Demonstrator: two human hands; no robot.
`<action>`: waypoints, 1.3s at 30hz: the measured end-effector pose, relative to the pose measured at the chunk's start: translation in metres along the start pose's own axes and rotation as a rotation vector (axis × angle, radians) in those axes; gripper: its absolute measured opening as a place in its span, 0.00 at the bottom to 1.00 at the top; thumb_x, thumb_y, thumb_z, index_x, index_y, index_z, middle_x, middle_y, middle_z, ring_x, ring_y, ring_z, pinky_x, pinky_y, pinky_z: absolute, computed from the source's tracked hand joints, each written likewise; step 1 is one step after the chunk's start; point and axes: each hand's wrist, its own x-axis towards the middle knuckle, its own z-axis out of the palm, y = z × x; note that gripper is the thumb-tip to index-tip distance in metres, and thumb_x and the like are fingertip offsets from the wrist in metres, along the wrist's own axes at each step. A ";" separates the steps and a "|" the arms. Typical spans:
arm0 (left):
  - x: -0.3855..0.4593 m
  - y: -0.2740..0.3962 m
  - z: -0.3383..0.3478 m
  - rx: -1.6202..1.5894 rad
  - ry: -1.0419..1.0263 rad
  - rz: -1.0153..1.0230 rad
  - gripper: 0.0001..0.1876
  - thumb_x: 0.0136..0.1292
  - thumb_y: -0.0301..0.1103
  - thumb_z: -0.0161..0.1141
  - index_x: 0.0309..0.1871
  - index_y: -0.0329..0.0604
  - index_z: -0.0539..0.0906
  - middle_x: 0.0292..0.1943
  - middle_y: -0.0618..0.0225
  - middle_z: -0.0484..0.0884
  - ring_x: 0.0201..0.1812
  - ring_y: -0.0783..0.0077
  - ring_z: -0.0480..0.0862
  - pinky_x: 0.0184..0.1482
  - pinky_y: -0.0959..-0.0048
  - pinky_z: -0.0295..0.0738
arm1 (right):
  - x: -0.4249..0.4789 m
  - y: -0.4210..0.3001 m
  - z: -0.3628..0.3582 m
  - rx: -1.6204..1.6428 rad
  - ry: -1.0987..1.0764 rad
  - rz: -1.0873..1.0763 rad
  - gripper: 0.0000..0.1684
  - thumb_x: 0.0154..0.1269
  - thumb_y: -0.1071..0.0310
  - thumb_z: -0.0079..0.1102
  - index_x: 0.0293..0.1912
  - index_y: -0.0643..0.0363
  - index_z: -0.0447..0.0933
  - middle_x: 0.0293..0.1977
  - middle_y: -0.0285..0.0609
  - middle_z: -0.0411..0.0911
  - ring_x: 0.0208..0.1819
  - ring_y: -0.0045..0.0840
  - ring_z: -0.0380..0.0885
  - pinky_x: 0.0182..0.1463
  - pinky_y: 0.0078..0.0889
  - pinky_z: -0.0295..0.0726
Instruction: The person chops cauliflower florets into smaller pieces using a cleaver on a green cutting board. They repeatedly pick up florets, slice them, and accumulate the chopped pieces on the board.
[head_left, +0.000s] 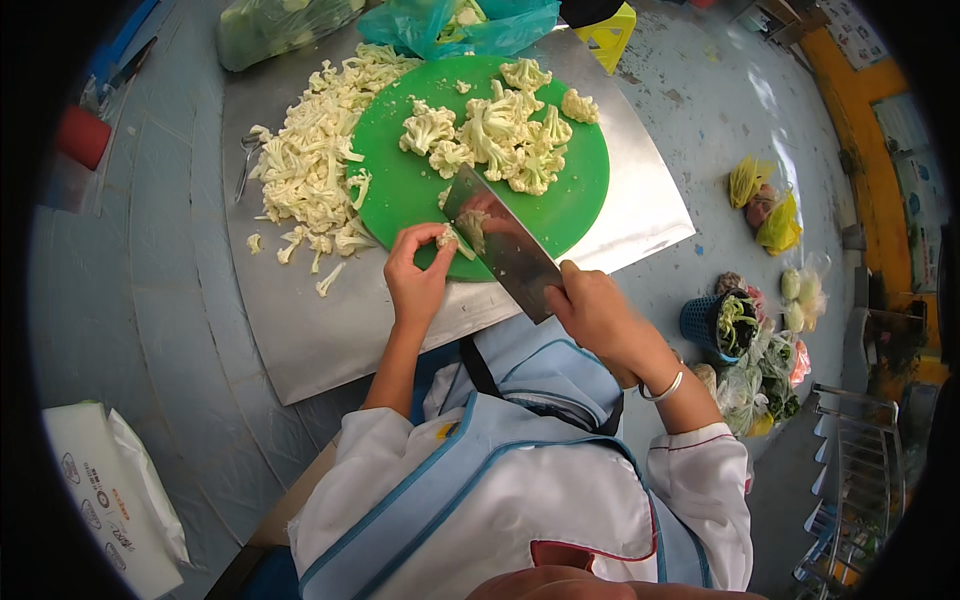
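My right hand (600, 311) grips a wide steel cleaver (510, 251) by its handle, the blade slanting up and left over a round green cutting board (397, 187). At the board's near edge, my left hand (418, 262) pinches a small cauliflower floret (448, 237) beside the blade. Larger cauliflower pieces (495, 131) lie on the far half of the board. A heap of small cut florets (311, 161) covers the metal table left of the board, and a few stray bits lie nearer me.
The board rests on a metal-topped table (300, 330). A teal plastic bag (405, 30) with cauliflower and a clear bag (281, 26) stand at its far edge. A metal utensil (246, 166) lies left. On the floor at right are a blue basket (701, 322), bagged vegetables and a metal rack (862, 465).
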 end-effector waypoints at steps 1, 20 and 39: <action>-0.001 -0.003 -0.006 -0.024 0.012 -0.008 0.11 0.57 0.22 0.68 0.44 0.36 0.83 0.42 0.67 0.83 0.40 0.76 0.80 0.47 0.76 0.75 | -0.001 0.001 -0.003 0.067 -0.010 0.055 0.11 0.67 0.69 0.52 0.34 0.69 0.67 0.22 0.60 0.76 0.28 0.56 0.77 0.33 0.51 0.77; 0.004 -0.004 -0.012 -0.062 -0.053 -0.102 0.09 0.57 0.20 0.67 0.41 0.35 0.81 0.35 0.70 0.82 0.34 0.80 0.80 0.41 0.80 0.76 | -0.035 -0.023 0.005 -0.138 -0.071 -0.001 0.11 0.67 0.70 0.54 0.32 0.67 0.65 0.16 0.54 0.74 0.18 0.47 0.76 0.23 0.43 0.75; 0.051 -0.030 -0.036 0.727 0.005 0.263 0.09 0.58 0.26 0.63 0.42 0.41 0.81 0.52 0.58 0.76 0.56 0.54 0.74 0.57 0.58 0.67 | -0.077 0.016 -0.003 0.596 0.089 0.496 0.13 0.71 0.68 0.53 0.34 0.70 0.69 0.15 0.42 0.72 0.12 0.22 0.72 0.17 0.27 0.70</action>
